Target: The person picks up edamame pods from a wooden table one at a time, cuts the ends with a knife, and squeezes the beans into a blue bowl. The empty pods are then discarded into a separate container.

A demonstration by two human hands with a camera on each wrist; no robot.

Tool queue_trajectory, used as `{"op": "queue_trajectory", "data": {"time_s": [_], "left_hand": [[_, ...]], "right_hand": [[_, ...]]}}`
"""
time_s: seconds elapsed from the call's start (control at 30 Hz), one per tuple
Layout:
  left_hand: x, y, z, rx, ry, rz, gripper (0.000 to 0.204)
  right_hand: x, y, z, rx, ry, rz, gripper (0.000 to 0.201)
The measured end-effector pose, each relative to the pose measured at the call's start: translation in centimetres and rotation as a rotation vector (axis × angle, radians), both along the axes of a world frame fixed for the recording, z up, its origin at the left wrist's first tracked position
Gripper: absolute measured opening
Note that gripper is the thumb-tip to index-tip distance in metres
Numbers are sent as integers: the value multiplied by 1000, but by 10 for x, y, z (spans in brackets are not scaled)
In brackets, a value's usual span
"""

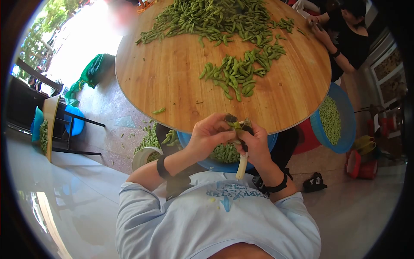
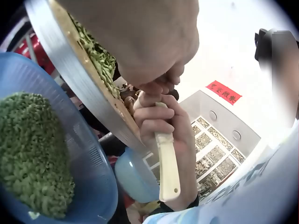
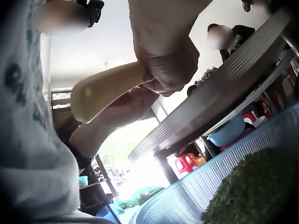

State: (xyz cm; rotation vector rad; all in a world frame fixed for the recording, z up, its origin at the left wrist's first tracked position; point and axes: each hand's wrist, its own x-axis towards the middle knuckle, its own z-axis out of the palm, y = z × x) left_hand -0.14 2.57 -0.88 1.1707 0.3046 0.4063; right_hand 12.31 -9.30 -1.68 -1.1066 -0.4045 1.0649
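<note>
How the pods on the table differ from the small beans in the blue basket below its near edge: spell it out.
The pods are long and slim; the beans are short and small. The pods lie loose on the table, some strewn apart; the beans are massed inside the blue basket. Both are green and heaped in quantity.

bare tabletop left of the near pods, table rim near the fingers, blue basket below
</note>
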Motion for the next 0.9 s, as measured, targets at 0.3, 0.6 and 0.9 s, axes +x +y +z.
{"op": "queue_trajectory", "data": {"time_s": [0.3, 0.6, 0.9], "left_hand": [[2, -9, -9, -145, -124, 99, 28], [-3, 8, -6, -28, 44, 122, 17], [2, 2, -7, 119, 215, -8, 12]], "right_hand": [[-3, -1, 2, 14, 192, 71, 11], [6, -19, 5, -112, -255, 163, 36], [9, -23, -10, 118, -105, 318, 40]]}}
